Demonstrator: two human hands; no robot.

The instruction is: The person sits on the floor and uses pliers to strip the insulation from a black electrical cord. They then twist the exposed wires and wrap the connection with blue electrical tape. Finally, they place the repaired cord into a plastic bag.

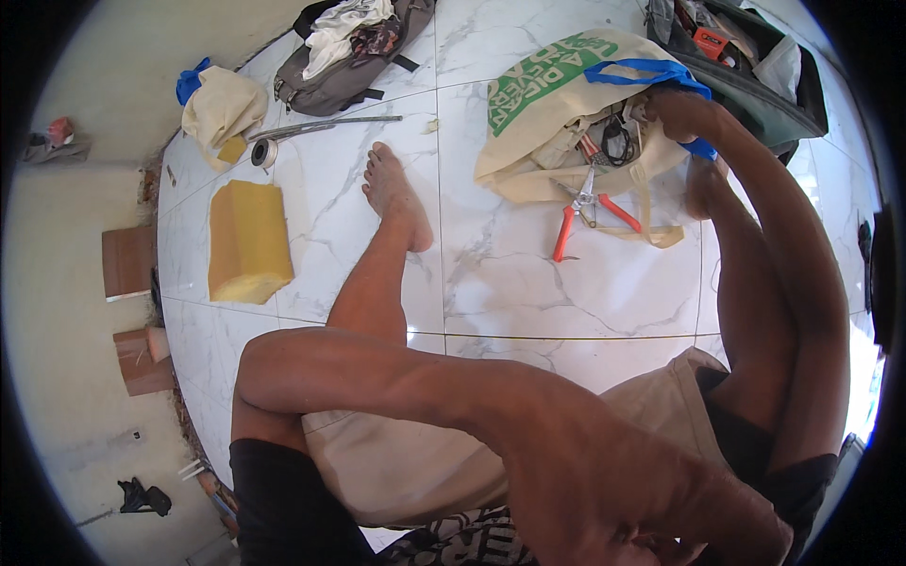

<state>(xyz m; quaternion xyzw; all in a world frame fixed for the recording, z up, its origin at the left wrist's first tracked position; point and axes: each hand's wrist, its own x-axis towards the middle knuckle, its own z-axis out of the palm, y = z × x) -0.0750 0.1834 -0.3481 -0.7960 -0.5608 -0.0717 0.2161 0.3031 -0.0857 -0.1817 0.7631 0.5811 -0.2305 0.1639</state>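
Observation:
A cream cloth tote bag (651,165) with green print and blue straps lies on the floor ahead, its mouth open toward me. My right hand (679,115) is at the bag's right edge with its fingers curled on the cloth, partly hidden by it. Inside the mouth are a coil of black cable (618,141) and other small items. A pair of pliers with red handles (585,200) rests at the opening, its handles spread onto the tiles. My left forearm crosses low in front of me, and my left hand (694,509) is close to the camera, its fingers mostly hidden.
A yellow foam-like block (250,243) stands at left. Beyond it lie a small roll (264,153), dark rods (326,125), a cream cloth bag (225,108) and a grey backpack (340,80). An open dark bag (755,71) fills the far right. My bare feet flank the middle floor.

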